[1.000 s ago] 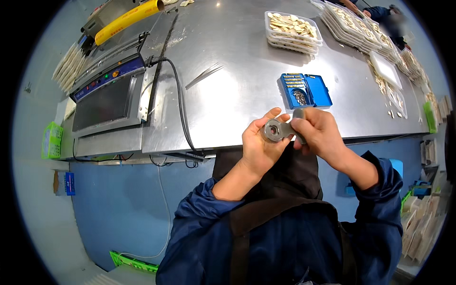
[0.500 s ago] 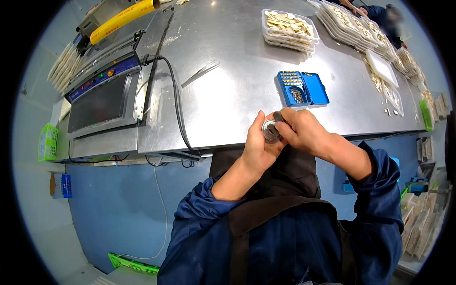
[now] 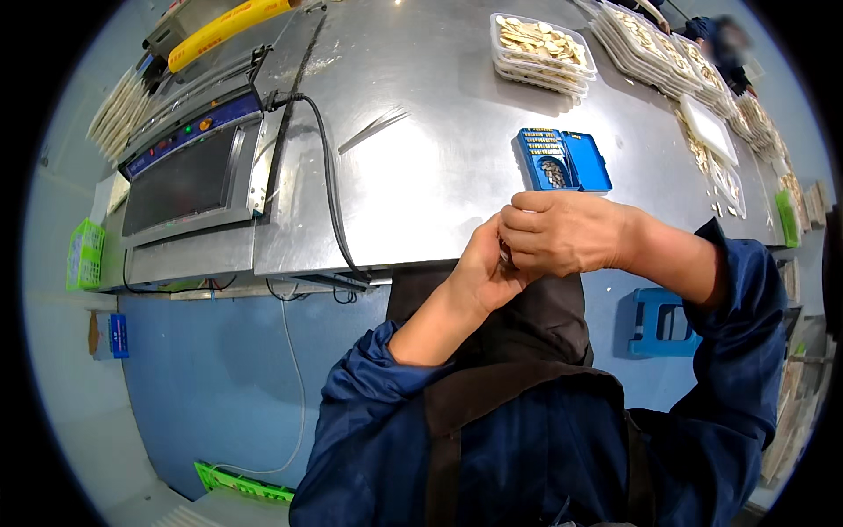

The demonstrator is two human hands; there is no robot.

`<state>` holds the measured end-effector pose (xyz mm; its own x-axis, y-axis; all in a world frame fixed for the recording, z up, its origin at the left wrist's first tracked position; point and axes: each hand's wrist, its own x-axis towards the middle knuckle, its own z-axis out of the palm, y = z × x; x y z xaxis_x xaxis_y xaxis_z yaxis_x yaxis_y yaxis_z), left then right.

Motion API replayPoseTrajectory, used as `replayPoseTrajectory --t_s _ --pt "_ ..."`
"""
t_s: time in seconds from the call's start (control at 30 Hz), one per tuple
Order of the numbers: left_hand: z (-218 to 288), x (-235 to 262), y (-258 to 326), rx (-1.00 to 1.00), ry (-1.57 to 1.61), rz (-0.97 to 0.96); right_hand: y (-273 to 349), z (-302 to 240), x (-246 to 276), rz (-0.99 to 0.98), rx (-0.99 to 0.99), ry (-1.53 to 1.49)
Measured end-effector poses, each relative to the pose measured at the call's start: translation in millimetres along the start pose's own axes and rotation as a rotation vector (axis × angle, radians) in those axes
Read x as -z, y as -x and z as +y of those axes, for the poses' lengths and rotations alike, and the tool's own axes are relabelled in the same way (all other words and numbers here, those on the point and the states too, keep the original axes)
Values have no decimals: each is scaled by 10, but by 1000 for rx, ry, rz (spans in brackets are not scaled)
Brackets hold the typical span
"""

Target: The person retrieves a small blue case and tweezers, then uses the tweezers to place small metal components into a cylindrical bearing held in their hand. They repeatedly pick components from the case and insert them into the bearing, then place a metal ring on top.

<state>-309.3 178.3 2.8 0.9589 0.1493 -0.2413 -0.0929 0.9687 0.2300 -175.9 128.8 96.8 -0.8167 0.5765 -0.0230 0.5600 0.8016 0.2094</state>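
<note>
In front of my waist, at the table's near edge, my two hands meet. My left hand [image 3: 483, 274] is closed around a small round metal part [image 3: 504, 253], of which only a sliver shows between the fingers. Over the top of it bends my right hand [image 3: 566, 231], its fingers curled and gripping the same part from above; the knuckles hide most of it. Just beyond my right hand lies an open blue case [image 3: 587, 165] with rows of small brass-coloured pieces and a round well of small dark metal pieces.
Stacked clear trays of pale slices [image 3: 540, 66] stand at the back, with more trays [image 3: 645, 53] at far right, where a person [image 3: 724, 48] works. A sealing machine [image 3: 180, 180] with a black cable [image 3: 329, 167] is at left. Thin metal strips [image 3: 373, 129] lie mid-table. A blue stool [image 3: 650, 325] stands at right.
My right hand has turned over the round metal part, its elbow swinging outward, so the part is now mostly covered. The dark flat piece on top of it has gone from sight.
</note>
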Motion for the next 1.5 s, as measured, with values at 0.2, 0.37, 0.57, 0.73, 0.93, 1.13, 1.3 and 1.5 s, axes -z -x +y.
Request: replayPoseTrajectory --t_s 0.2,0.37,0.57,0.73,0.93,1.13,1.3,1.5 --pt "41 -46 -31 -178 209 50 17 -205 155 318 -1119 -763" --pt "35 44 -52 -219 76 -122 -208 -281 181 301 -1506 -1300" --pt "-2 116 -130 -245 31 -125 -210 -266 -65 352 -1423 -1184" --pt "39 -36 -84 -252 65 84 -212 -289 -157 344 -1358 -889" --pt "63 97 -105 -238 92 -66 -74 -147 -15 185 -652 -332" --pt "82 102 -46 -191 116 -145 -78 124 206 -5 38 224" --pt "52 23 -151 -293 190 -27 -17 -127 121 398 -991 -481" --pt "36 37 -192 -331 69 -6 -156 -134 193 343 -1554 -1338"
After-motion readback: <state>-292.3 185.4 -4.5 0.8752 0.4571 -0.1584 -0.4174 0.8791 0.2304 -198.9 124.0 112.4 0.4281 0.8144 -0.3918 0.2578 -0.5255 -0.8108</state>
